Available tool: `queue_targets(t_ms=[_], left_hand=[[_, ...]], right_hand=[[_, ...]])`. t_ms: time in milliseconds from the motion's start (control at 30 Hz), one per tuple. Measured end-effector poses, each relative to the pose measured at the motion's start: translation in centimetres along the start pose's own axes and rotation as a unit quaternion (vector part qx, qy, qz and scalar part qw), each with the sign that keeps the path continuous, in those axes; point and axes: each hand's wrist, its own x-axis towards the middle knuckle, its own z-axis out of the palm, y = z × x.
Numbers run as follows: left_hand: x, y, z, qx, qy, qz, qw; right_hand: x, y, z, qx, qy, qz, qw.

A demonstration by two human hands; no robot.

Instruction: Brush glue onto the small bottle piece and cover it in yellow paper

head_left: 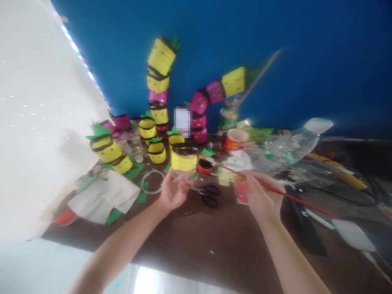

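- Yellow-banded clear cup (183, 162), one: held up above the middle of the bench (196, 237), dark at its top edge.
- Left hand (174, 191): fingers curled, pinching the cup at its clear lower end.
- Right hand (265, 199): closed round a thin red stick (309, 203) — its far end pointing left, near the dish.
- Small orange dish (204, 169), dark inside: just right of the cup.
- Scissors (210, 201), black-handled: between the hands.
- Red card (241, 192): beside the right hand, partly hidden by it.
- Clear ring (142, 180): left of the left hand, near green scraps (142, 198).
- White cloth (107, 196), crumpled: farther left.
- Yellow pots (157, 156) with faces and green tops: behind the left hand.
- Two tall stacks of yellow and magenta pots — one leaning (161, 61), one bent rightward (199, 103) — against a blue wall (214, 32).
- Red paper cup (235, 141) and clear bottle (294, 143): back right.
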Motion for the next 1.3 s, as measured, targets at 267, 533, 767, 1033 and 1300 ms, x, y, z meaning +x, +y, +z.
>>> queue_targets(t_ms=[267, 533, 767, 1033, 1300], left_hand=[[-0.17, -0.17, 0.46, -0.006, 0.018, 0.002, 1.000], [-0.09, -0.10, 0.24, -0.015, 0.003, 0.010, 1.000], [-0.10, -0.01, 0.18, -0.019, -0.012, 0.015, 1.000], [-0.03, -0.03, 0.08, -0.010, 0.007, 0.012, 1.000], [0.01, -0.14, 0.15, -0.020, -0.009, 0.017, 1.000]], right_hand=[[-0.34, -0.48, 0.49, 0.007, -0.049, 0.027, 0.998], [-0.29, -0.28, 0.29, 0.014, -0.043, 0.012, 0.999], [-0.31, -0.18, 0.01, -0.043, -0.010, -0.029, 0.999], [-0.71, -0.44, 0.50, -0.057, -0.060, -0.018, 0.996], [-0.64, -0.22, 0.49, 0.002, -0.054, -0.018, 0.998]])
